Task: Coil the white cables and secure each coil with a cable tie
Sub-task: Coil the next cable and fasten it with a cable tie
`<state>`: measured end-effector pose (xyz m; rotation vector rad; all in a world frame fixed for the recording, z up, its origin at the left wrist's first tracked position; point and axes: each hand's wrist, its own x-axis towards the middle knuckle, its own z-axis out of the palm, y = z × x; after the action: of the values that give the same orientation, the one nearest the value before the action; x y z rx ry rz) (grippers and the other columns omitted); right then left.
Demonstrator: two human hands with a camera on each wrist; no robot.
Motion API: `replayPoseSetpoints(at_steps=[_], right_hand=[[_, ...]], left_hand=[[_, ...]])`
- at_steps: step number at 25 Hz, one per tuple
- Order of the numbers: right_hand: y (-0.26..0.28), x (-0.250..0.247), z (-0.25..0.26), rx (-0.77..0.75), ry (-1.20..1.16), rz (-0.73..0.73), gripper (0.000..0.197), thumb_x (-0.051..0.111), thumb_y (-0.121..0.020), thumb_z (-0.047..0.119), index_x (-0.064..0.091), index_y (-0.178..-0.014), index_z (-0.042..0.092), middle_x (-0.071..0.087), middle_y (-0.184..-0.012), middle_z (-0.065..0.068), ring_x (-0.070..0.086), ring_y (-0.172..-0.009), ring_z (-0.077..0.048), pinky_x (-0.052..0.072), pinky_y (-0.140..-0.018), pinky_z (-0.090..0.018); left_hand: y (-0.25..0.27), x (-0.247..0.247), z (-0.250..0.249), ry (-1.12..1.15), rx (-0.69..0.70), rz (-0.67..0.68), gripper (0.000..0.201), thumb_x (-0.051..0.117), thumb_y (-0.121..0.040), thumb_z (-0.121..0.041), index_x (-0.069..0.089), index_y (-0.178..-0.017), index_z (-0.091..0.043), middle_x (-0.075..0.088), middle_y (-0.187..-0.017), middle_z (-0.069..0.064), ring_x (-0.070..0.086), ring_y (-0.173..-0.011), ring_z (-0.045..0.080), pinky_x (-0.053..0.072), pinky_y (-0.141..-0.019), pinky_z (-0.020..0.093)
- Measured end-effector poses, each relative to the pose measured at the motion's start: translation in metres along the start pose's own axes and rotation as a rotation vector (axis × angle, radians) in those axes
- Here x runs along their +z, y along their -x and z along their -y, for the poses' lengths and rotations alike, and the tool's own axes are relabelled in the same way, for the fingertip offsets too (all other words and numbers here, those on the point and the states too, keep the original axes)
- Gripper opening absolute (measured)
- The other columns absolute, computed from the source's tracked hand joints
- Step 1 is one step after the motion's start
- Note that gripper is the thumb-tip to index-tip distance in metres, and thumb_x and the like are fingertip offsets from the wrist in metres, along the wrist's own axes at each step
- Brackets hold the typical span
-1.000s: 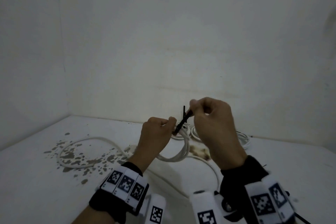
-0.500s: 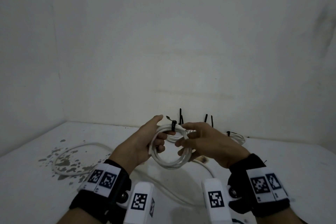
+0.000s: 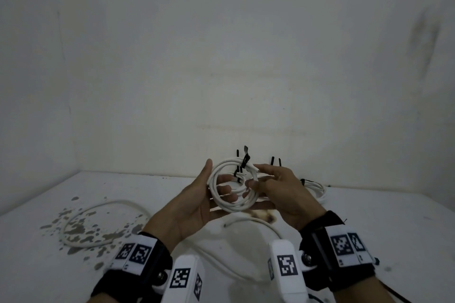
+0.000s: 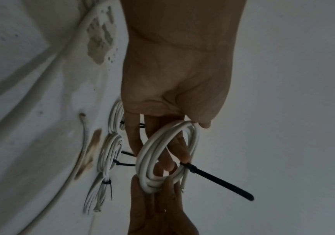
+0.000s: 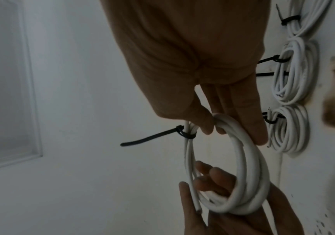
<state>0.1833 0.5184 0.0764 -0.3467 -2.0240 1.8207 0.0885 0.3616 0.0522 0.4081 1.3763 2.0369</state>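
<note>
A white cable coil (image 3: 231, 208) is held up above the table between both hands, bound near its top by a black cable tie (image 3: 245, 160) whose tail sticks up free. My left hand (image 3: 218, 177) holds the coil's left side, thumb outside and fingers curled through the ring. My right hand (image 3: 253, 176) pinches the right side between thumb and forefinger. The left wrist view shows the coil (image 4: 152, 147) with the tie (image 4: 213, 176) pointing away. The right wrist view shows the coil (image 5: 249, 167), the tie (image 5: 152, 138) and a loose cable end beside it.
Several tied coils (image 3: 317, 187) (image 5: 295, 71) lie against the back wall. A loose white cable (image 3: 81, 216) loops over dark stains on the table (image 3: 394, 229) at the left. Another cable (image 3: 258, 221) runs under my hands beside a brown stain.
My right hand has let go of the tie's tail and taken the coil's side. My left fist has loosened to a hold through the ring. The coil has turned to face me.
</note>
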Motion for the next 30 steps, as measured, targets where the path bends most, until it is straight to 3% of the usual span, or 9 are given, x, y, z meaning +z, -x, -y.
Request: replayPoseSetpoints(at_steps=[3,6,10,13,15,19,25,27,30], right_hand=[[-0.007,0.0,-0.014,0.063,-0.093,-0.031,0.029,0.063,-0.09,-0.005,0.067,-0.118,0.003,0.069,-0.107,-0.031,0.07,-0.082,-0.033,0.062,-0.071,-0.05],[-0.009,-0.001,-0.021,0.094,-0.177,-0.072,0.025,0.064,-0.09,-0.006,0.065,-0.114,-0.001,0.072,-0.099,-0.027,0.072,-0.074,-0.029,0.06,-0.06,-0.04],[0.001,-0.014,-0.031,0.111,-0.168,-0.12,0.017,0.065,-0.091,-0.005,0.066,-0.106,0.0,0.069,-0.085,-0.022,0.071,-0.063,-0.024,0.061,-0.057,-0.036],[0.01,-0.034,-0.043,0.171,-0.149,-0.158,0.018,0.069,-0.088,-0.006,0.064,-0.104,-0.002,0.07,-0.084,-0.023,0.07,-0.065,-0.025,0.062,-0.06,-0.035],[0.013,-0.052,-0.047,0.213,-0.122,-0.156,0.024,0.071,-0.086,-0.006,0.062,-0.108,-0.006,0.071,-0.09,-0.027,0.071,-0.069,-0.026,0.062,-0.059,-0.033],[0.009,-0.098,-0.051,0.283,-0.068,-0.17,0.03,0.066,-0.083,-0.014,0.061,-0.112,-0.009,0.067,-0.108,-0.036,0.069,-0.08,-0.031,0.062,-0.063,-0.032],[-0.028,-0.166,-0.066,0.278,-0.008,-0.367,0.023,0.061,-0.082,-0.02,0.065,-0.103,-0.011,0.068,-0.1,-0.031,0.067,-0.083,-0.034,0.062,-0.059,-0.029],[-0.049,-0.181,-0.075,0.3,0.088,-0.405,0.017,0.062,-0.081,-0.019,0.067,-0.096,-0.013,0.068,-0.088,-0.023,0.068,-0.081,-0.033,0.063,-0.065,-0.033],[-0.083,-0.197,-0.09,0.315,0.223,-0.446,0.01,0.067,-0.074,-0.013,0.071,-0.083,-0.016,0.072,-0.081,-0.023,0.071,-0.086,-0.041,0.06,-0.081,-0.052]], left_hand=[[-0.001,0.005,0.005,0.043,0.047,-0.033,0.043,0.053,-0.091,-0.053,0.068,-0.082,-0.015,0.058,-0.06,-0.001,0.064,-0.059,0.014,0.056,-0.071,0.038],[-0.003,0.008,0.009,0.032,0.055,-0.032,0.034,0.047,-0.098,-0.044,0.06,-0.091,-0.014,0.053,-0.057,-0.004,0.061,-0.056,0.012,0.055,-0.064,0.032],[-0.004,0.006,0.015,0.014,-0.011,-0.004,0.037,0.046,-0.102,-0.033,0.066,-0.108,-0.002,0.072,-0.078,0.006,0.072,-0.069,0.021,0.059,-0.06,0.032],[-0.006,0.01,0.031,-0.091,-0.111,0.038,0.038,0.045,-0.103,-0.031,0.066,-0.114,-0.001,0.074,-0.105,0.015,0.072,-0.088,0.025,0.06,-0.07,0.035],[-0.009,0.019,0.046,-0.189,-0.153,0.038,0.039,0.045,-0.104,-0.032,0.068,-0.114,-0.001,0.074,-0.107,0.015,0.07,-0.095,0.026,0.059,-0.075,0.037],[-0.029,0.054,0.062,-0.265,-0.154,0.003,0.033,0.053,-0.1,-0.032,0.07,-0.11,-0.005,0.076,-0.099,0.009,0.071,-0.086,0.022,0.059,-0.069,0.031],[-0.097,0.124,0.078,-0.399,-0.154,-0.093,0.023,0.052,-0.1,-0.024,0.062,-0.105,-0.005,0.06,-0.088,0.008,0.06,-0.069,0.017,0.056,-0.051,0.029],[-0.122,0.141,0.084,-0.458,-0.159,-0.124,0.029,0.05,-0.1,-0.023,0.059,-0.116,0.0,0.061,-0.087,0.01,0.061,-0.066,0.017,0.053,-0.044,0.027],[-0.155,0.154,0.096,-0.566,-0.14,-0.154,0.036,0.051,-0.099,-0.024,0.055,-0.122,0.003,0.063,-0.09,0.014,0.064,-0.062,0.019,0.051,-0.041,0.026]])
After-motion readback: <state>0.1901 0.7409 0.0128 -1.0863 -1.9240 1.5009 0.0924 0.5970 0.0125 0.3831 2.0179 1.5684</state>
